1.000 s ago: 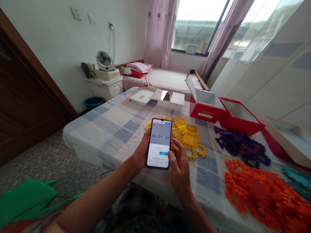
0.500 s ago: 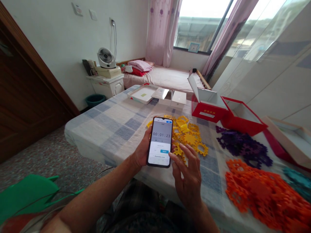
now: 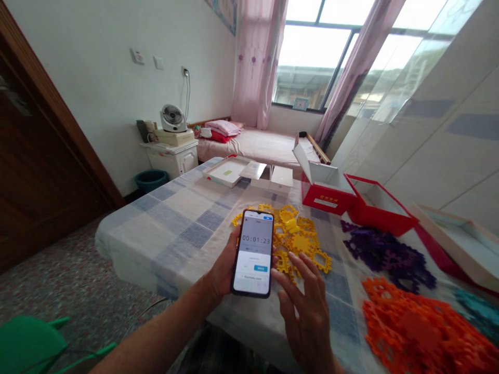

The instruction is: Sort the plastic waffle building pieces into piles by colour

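Note:
My left hand is wrapped round a smartphone, held upright over the near edge of the table. Its lit screen reads 00:01:23, with a white panel and a blue button below. Just right of the phone is my right hand, holding nothing, its fingers apart and the index fingertip close to the phone's lower right edge. Whether that fingertip touches the phone I cannot tell. Behind the phone lie yellow interlocking plastic pieces, partly hidden by it.
Purple pieces, a heap of orange pieces and teal pieces lie on the right. Red boxes and a shallow white tray stand farther back on the checked tablecloth. A green chair is at the lower left.
The view has tilted upward, so everything sits lower in the picture. The phone stays in my left hand with the same time showing. My right index finger remains near its edge.

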`<move>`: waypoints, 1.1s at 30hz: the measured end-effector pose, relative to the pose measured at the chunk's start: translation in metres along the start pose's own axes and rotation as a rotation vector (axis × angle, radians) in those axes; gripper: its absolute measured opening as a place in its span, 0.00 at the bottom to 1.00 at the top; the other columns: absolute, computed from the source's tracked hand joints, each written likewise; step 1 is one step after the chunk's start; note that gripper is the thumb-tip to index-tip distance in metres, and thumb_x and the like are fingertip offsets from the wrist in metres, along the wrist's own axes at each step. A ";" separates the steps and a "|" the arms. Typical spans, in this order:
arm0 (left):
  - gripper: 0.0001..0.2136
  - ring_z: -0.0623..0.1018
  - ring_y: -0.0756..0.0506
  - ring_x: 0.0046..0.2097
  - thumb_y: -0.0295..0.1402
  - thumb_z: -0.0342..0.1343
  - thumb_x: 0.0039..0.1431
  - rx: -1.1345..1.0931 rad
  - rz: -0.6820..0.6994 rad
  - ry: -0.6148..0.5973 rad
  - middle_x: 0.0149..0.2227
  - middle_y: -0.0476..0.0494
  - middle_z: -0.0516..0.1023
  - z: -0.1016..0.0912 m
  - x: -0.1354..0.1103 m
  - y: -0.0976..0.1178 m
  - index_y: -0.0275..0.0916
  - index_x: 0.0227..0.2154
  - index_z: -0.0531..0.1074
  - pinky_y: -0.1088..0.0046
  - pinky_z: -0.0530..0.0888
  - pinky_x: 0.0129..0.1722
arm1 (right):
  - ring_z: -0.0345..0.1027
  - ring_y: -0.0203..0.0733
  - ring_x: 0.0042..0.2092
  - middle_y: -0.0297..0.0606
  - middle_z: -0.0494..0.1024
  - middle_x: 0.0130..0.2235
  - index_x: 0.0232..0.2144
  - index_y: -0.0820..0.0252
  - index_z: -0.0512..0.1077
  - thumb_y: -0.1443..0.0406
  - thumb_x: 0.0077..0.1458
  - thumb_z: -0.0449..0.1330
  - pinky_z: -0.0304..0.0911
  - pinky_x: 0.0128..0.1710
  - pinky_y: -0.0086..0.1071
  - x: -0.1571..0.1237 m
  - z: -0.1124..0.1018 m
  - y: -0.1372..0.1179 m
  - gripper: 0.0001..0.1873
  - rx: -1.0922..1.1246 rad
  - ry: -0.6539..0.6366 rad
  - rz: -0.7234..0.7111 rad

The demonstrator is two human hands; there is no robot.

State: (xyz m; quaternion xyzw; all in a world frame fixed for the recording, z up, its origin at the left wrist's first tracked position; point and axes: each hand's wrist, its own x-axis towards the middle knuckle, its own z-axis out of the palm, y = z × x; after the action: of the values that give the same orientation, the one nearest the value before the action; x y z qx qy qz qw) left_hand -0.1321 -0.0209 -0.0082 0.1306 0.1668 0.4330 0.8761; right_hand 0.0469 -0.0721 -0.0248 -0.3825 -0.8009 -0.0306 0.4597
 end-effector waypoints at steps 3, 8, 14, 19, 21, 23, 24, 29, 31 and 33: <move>0.33 0.78 0.40 0.40 0.56 0.46 0.56 0.011 -0.003 -0.016 0.42 0.32 0.77 -0.001 0.000 0.000 0.30 0.51 0.69 0.64 0.72 0.42 | 0.48 0.54 0.62 0.41 0.59 0.60 0.48 0.54 0.70 0.70 0.58 0.53 0.53 0.57 0.52 0.000 0.001 0.003 0.17 -0.041 0.009 -0.043; 0.32 0.78 0.40 0.39 0.55 0.47 0.56 0.008 -0.026 -0.028 0.41 0.32 0.77 0.000 0.000 -0.001 0.28 0.47 0.71 0.64 0.73 0.42 | 0.48 0.54 0.63 0.42 0.58 0.60 0.49 0.54 0.70 0.70 0.57 0.53 0.53 0.56 0.51 -0.003 0.006 0.005 0.18 -0.049 0.001 -0.073; 0.32 0.78 0.40 0.39 0.56 0.47 0.56 0.007 -0.027 -0.021 0.41 0.32 0.77 -0.002 0.002 -0.002 0.29 0.47 0.71 0.64 0.73 0.42 | 0.47 0.54 0.63 0.41 0.57 0.61 0.49 0.55 0.70 0.70 0.58 0.53 0.52 0.56 0.50 -0.004 0.005 0.006 0.16 -0.059 -0.008 -0.072; 0.33 0.78 0.40 0.37 0.56 0.47 0.55 0.030 -0.038 0.014 0.40 0.31 0.77 -0.002 0.002 -0.001 0.27 0.46 0.71 0.63 0.73 0.41 | 0.47 0.54 0.63 0.42 0.58 0.60 0.47 0.57 0.71 0.70 0.59 0.52 0.52 0.56 0.50 -0.002 0.004 0.005 0.15 -0.066 0.010 -0.084; 0.34 0.78 0.40 0.38 0.57 0.47 0.55 0.031 -0.034 0.027 0.40 0.32 0.77 -0.001 0.001 -0.001 0.27 0.46 0.71 0.64 0.73 0.41 | 0.47 0.54 0.63 0.43 0.58 0.60 0.47 0.58 0.71 0.70 0.60 0.52 0.52 0.56 0.50 -0.002 0.004 0.004 0.15 -0.063 0.009 -0.089; 0.33 0.78 0.40 0.38 0.56 0.47 0.55 0.031 -0.027 0.034 0.41 0.33 0.77 0.000 0.001 -0.001 0.28 0.47 0.71 0.64 0.73 0.41 | 0.47 0.54 0.63 0.43 0.58 0.60 0.47 0.58 0.71 0.70 0.60 0.52 0.52 0.56 0.50 -0.002 0.004 0.004 0.15 -0.059 0.010 -0.089; 0.33 0.78 0.40 0.38 0.56 0.47 0.55 0.030 -0.024 0.034 0.41 0.34 0.77 0.001 0.001 0.000 0.29 0.47 0.71 0.63 0.73 0.41 | 0.47 0.54 0.63 0.43 0.59 0.60 0.47 0.58 0.71 0.70 0.60 0.52 0.51 0.56 0.50 -0.002 0.004 0.004 0.15 -0.057 0.012 -0.088; 0.32 0.78 0.39 0.38 0.57 0.47 0.55 0.039 -0.020 0.009 0.40 0.34 0.77 0.002 0.001 0.000 0.29 0.46 0.72 0.64 0.73 0.40 | 0.47 0.54 0.63 0.43 0.58 0.60 0.46 0.58 0.72 0.71 0.59 0.52 0.51 0.57 0.49 -0.003 0.004 0.003 0.15 -0.055 0.010 -0.072; 0.32 0.78 0.39 0.37 0.57 0.47 0.55 0.036 -0.014 0.009 0.39 0.35 0.78 0.003 0.001 0.000 0.29 0.46 0.72 0.64 0.73 0.40 | 0.47 0.54 0.63 0.43 0.58 0.60 0.46 0.59 0.72 0.70 0.59 0.52 0.51 0.57 0.49 -0.002 0.003 0.003 0.14 -0.054 0.012 -0.073; 0.32 0.78 0.40 0.37 0.56 0.47 0.55 0.037 -0.008 0.019 0.39 0.35 0.78 0.003 0.001 -0.001 0.29 0.46 0.72 0.65 0.73 0.39 | 0.47 0.54 0.63 0.43 0.59 0.60 0.46 0.59 0.72 0.70 0.60 0.52 0.51 0.57 0.49 -0.001 0.003 0.002 0.14 -0.054 0.017 -0.074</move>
State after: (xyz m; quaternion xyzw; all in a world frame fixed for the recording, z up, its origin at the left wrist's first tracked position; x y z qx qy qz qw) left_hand -0.1302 -0.0211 -0.0060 0.1421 0.1836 0.4273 0.8738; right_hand 0.0464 -0.0698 -0.0285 -0.3646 -0.8095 -0.0723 0.4545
